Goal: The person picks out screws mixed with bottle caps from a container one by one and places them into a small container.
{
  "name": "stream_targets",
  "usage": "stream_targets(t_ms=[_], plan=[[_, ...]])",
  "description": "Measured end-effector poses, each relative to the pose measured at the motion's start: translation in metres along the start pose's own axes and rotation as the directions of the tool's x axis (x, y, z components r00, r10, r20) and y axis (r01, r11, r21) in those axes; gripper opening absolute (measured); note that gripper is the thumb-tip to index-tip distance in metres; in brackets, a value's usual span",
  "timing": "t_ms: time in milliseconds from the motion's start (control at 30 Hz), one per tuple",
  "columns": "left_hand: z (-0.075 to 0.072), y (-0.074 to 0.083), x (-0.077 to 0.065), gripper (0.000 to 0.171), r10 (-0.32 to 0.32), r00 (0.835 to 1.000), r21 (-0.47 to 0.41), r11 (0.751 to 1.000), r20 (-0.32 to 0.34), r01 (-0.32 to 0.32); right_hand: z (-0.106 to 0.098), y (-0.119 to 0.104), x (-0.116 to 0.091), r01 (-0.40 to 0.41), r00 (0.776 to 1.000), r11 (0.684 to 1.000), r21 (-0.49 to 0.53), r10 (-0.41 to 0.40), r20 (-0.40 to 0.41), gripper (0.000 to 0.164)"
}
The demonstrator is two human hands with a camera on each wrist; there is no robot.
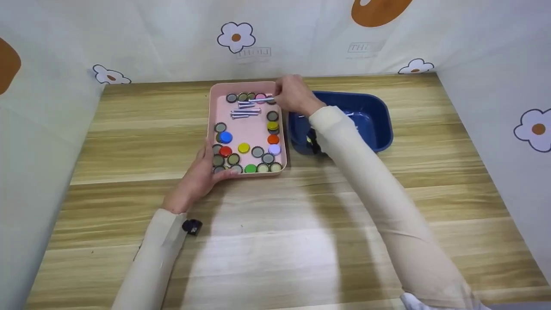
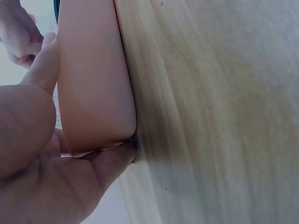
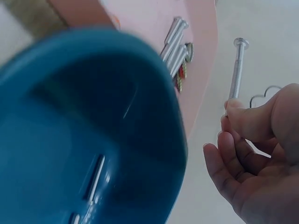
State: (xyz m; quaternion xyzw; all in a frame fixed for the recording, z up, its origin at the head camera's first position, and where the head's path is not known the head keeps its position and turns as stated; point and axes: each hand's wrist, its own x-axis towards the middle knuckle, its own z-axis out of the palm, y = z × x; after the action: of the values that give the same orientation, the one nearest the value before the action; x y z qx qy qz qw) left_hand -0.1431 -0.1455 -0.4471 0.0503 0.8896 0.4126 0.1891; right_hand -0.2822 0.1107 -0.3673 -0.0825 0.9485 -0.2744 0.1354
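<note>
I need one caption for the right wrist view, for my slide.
Right grip pinching a silver bolt, with blue bin and pink tray in view.

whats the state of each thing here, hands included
Pink tray: upright, open-topped, holding caps and screws
Blue bin: upright, open-topped, screws inside
Bottle caps: loose, some coloured side up, others hollow side up
Tray screws: lying in a loose cluster
Bin screws: lying on the bottom
Held screw: raised, head pointing away from the fingers
Left hand: holding the tray's near left corner
Right hand: pinching a screw
</note>
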Motion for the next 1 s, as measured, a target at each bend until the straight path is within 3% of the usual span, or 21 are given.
stream_targets(t_ms=[400, 567, 800, 1000], plan=[[0.001, 0.000, 0.000, 0.118, 0.003, 1.000, 0.018, 1.000, 0.004, -0.003, -0.011, 0.041, -0.015, 0.077, 0.996, 0.997, 0.005, -0.077, -0.034, 0.023], [-0.001, 0.000, -0.001, 0.118, -0.001, 1.000, 0.030, 1.000, 0.005, 0.001, -0.016, 0.050, -0.019, 0.077, 0.996, 0.997, 0.004, -0.077, -0.046, 0.019], [-0.001, 0.001, 0.000, 0.118, 0.006, 1.000, 0.015, 1.000, -0.002, -0.006, -0.015, 0.063, -0.024, 0.137, 0.985, 0.990, -0.016, -0.138, -0.100, 0.021], [-0.001, 0.001, 0.000, 0.118, -0.002, 1.000, 0.013, 1.000, 0.002, 0.002, -0.017, 0.074, -0.029, 0.122, 0.987, 0.992, -0.013, -0.123, -0.102, 0.018]])
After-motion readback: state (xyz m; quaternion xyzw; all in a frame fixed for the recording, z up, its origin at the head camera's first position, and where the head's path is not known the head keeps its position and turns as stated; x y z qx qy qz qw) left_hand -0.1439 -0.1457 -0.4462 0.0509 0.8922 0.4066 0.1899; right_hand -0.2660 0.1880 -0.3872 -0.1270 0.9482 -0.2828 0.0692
